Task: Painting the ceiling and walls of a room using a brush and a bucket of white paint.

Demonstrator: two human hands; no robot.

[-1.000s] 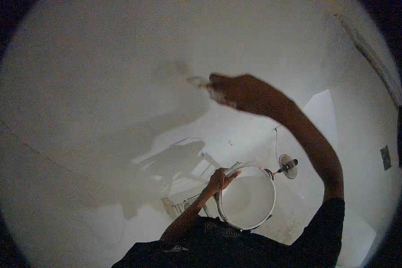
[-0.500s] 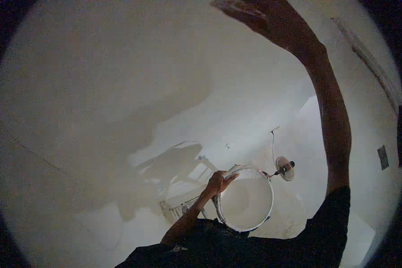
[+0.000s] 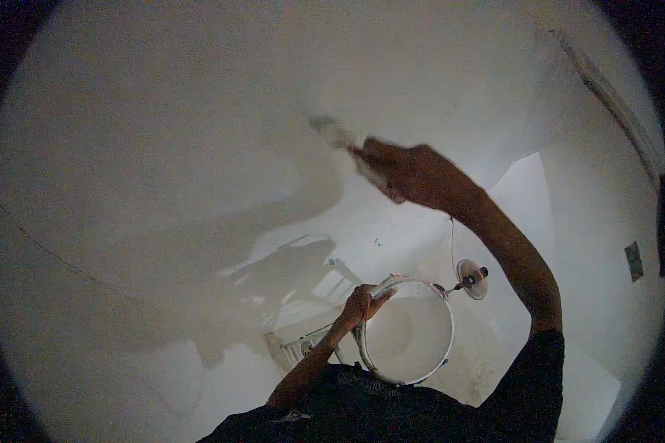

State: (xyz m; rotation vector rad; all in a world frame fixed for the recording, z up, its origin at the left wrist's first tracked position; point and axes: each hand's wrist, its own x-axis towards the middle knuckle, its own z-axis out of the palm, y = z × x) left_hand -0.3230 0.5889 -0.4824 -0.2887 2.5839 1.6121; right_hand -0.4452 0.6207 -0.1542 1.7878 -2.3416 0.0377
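Note:
My right hand (image 3: 410, 173) is closed on a pale, blurred hand tool (image 3: 336, 133), perhaps a brush or scraper, raised over the large white wall (image 3: 162, 125). Whether the tool touches the wall is unclear. Lower in the view, my left hand (image 3: 358, 306) grips the upper left rim of a round white bucket (image 3: 430, 328), which holds a pale substance (image 3: 410, 340). The bucket is held near my dark shirt, with part of a whitish ladder (image 3: 292, 347) showing to its left.
Right of the bucket is a round disc-shaped fixture (image 3: 471, 279) with a dark middle and a thin hanging wire. A dark wall plate (image 3: 633, 261) and a pale curved strip (image 3: 606, 96) are at the right. Shadows of my arm and the ladder fall on the wall.
My right hand, high at the top edge half a second ago, has come down and left, close to where it was a second ago. My left hand and bucket barely moved.

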